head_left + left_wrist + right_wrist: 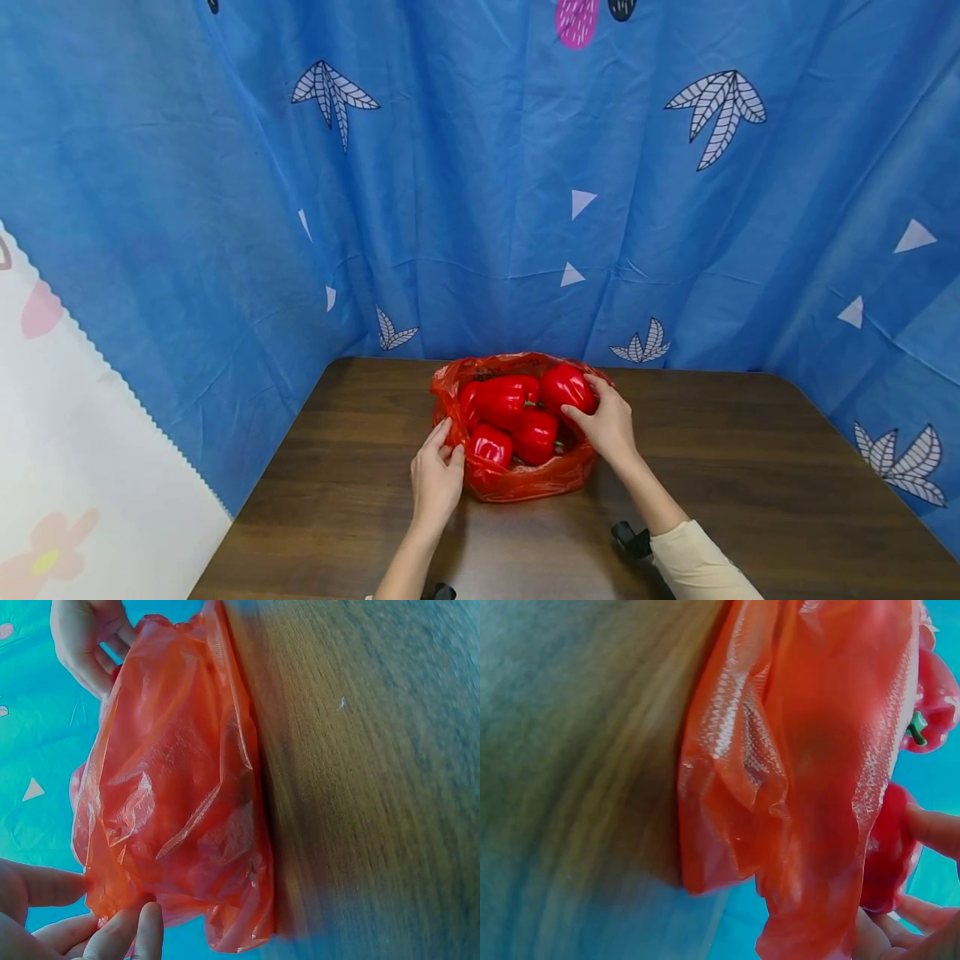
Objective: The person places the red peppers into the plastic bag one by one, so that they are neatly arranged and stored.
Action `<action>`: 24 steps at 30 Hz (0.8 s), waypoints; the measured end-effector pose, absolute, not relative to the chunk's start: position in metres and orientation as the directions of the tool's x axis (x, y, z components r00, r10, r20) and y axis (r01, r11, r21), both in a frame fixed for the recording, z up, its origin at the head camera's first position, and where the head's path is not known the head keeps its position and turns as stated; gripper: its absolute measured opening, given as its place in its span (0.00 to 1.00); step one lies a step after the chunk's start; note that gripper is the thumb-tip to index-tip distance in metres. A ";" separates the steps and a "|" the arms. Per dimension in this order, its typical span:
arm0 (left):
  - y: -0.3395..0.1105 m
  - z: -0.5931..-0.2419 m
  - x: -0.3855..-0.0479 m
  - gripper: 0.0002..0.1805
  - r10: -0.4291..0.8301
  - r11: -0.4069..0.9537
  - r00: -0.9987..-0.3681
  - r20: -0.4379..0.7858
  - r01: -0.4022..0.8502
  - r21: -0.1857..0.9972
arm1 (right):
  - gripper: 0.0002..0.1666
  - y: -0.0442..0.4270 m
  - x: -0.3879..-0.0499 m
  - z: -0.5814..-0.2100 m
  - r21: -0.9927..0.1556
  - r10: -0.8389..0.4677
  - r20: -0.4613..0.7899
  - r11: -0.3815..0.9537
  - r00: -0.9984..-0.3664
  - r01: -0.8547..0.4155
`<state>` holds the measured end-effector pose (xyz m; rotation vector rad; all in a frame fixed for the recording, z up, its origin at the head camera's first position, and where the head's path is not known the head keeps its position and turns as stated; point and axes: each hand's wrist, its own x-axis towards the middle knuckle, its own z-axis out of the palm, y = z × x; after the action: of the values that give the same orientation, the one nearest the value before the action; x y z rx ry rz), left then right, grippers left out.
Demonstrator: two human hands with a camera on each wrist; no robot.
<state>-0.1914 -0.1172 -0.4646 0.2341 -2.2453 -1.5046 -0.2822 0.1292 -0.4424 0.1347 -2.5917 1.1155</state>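
Note:
A red plastic bag [536, 482] stands on the table with its mouth spread wide. Inside lie several red bell peppers [502, 400], some with green stems showing. My left hand [437, 482] pinches the bag's left rim between thumb and fingers, as the left wrist view also shows. At the bag's right side, my right hand [609, 417] grips one bell pepper [566, 387] at the top of the heap, thumb on the near side and fingers behind. The right wrist view shows that pepper [889, 851] at the bag's edge. The bag's bottom is hidden.
The dark wooden table [720, 442] extends to both sides of the bag. A blue patterned curtain [480, 183] hangs directly behind the table's far edge, and a white cloth [90, 433] hangs at the left.

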 end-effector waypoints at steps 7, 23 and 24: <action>-0.117 -0.464 -0.191 0.24 -0.369 0.388 -0.894 0.253 0.099 0.916 | 0.39 0.129 -0.282 -0.446 -0.696 0.024 0.291 0.691 -0.956 -0.195; -0.118 -0.463 -0.191 0.24 -0.370 0.381 -0.892 0.261 0.110 0.918 | 0.38 0.131 -0.276 -0.447 -0.660 -0.006 0.276 0.726 -0.961 -0.194; -0.118 -0.463 -0.191 0.24 -0.370 0.382 -0.891 0.263 0.112 0.917 | 0.38 0.131 -0.276 -0.447 -0.654 -0.011 0.282 0.729 -0.959 -0.201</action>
<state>-0.1913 -0.1178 -0.4631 0.2228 -2.2185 -1.5218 -0.2761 0.1307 -0.4472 0.1665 -2.6737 1.0561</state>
